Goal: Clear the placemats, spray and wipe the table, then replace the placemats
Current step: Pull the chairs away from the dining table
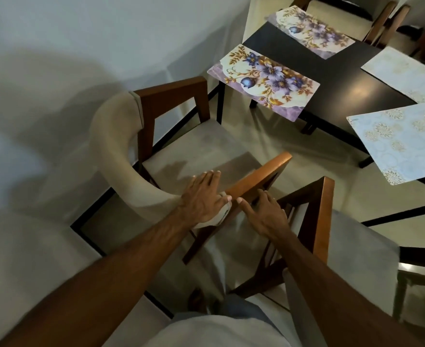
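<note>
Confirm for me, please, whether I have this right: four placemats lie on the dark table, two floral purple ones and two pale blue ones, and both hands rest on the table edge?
Not quite. The head view shows the left hand and right hand on the armchair, not on the table edge. The rest holds: two floral purple placemats and two pale blue placemats lie on the dark table.

Both forearms bare to the frame edge, no sleeves, watch or rings visible on left hand (201,200) or right hand (265,214). Light grey-white shirt front (219,331) at bottom, blue-grey trousers (241,309) just above.
</note>
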